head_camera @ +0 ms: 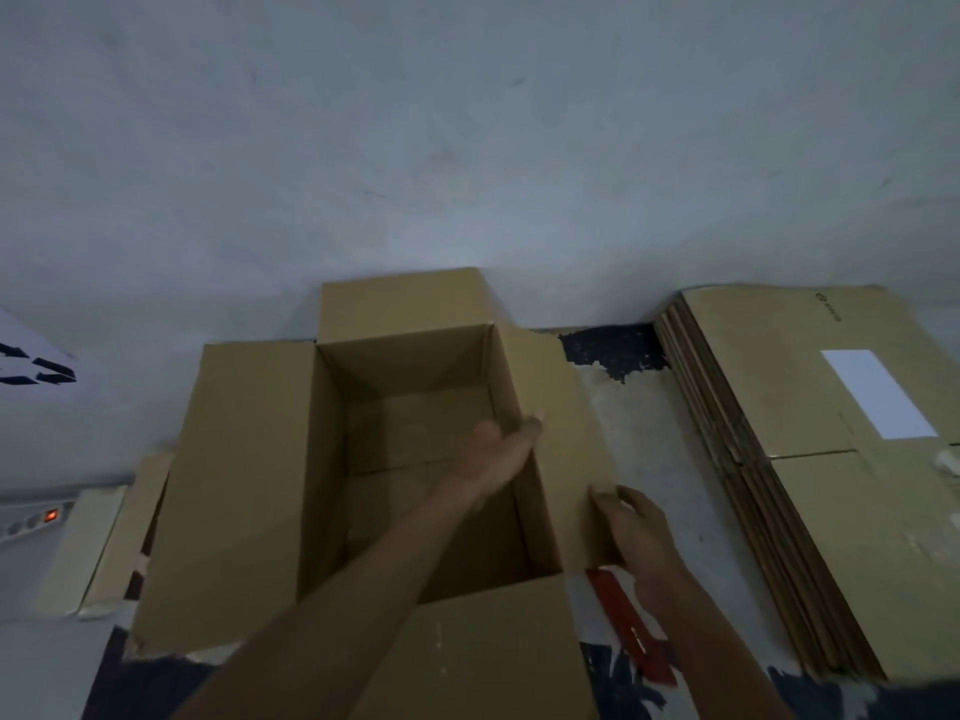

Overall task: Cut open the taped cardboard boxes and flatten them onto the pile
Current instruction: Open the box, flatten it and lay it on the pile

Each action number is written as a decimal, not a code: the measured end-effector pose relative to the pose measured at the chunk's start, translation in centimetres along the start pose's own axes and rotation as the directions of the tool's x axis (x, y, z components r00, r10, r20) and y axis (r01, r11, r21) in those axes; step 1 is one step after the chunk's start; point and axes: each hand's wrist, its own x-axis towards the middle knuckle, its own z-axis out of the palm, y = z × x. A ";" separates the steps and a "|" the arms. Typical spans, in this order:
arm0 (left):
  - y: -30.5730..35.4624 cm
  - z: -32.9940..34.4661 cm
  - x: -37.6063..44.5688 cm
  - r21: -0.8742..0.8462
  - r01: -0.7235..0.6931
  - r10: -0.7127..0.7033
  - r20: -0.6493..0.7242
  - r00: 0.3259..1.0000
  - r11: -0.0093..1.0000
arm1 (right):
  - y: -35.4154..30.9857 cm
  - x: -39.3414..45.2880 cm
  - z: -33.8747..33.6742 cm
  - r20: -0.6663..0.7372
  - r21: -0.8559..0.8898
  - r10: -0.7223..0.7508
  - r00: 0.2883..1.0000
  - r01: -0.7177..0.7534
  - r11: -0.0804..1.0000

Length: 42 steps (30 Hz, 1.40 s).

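This box on the floor is already open, not yet flattened. My left hand presses its right wall with straight fingers; my right hand pinches the right flap. The pile waits beside it.

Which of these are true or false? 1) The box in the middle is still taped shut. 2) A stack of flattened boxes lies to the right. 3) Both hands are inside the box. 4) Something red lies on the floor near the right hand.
1) False: the box is open, all four flaps folded outward.
2) True: the pile of flattened boxes lies on the right.
3) False: the left hand reaches in at the right wall; the right hand has its grip on the right flap, outside.
4) True: a red object, too blurred to identify.
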 end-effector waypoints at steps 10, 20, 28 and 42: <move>-1.3 -3.0 -6.2 -0.466 -0.133 0.143 -0.014 0.990 0.875 | -2.3 -4.5 -0.8 0.211 0.095 -0.055 0.976 0.035 0.995; -8.1 -15.0 -12.2 -0.885 -0.200 0.127 -0.161 0.979 0.421 | -1.7 -5.2 5.2 0.537 0.295 0.076 0.840 -0.272 0.916; -10.1 -16.3 -13.5 -0.870 -0.201 0.148 -0.149 0.978 0.450 | -8.4 -10.4 3.6 0.322 0.561 -0.427 0.845 0.193 0.805; -10.4 -16.6 -11.7 -0.768 -0.221 0.087 -0.212 0.973 0.602 | -7.4 -12.3 19.0 0.326 -0.636 -0.713 0.621 0.702 0.321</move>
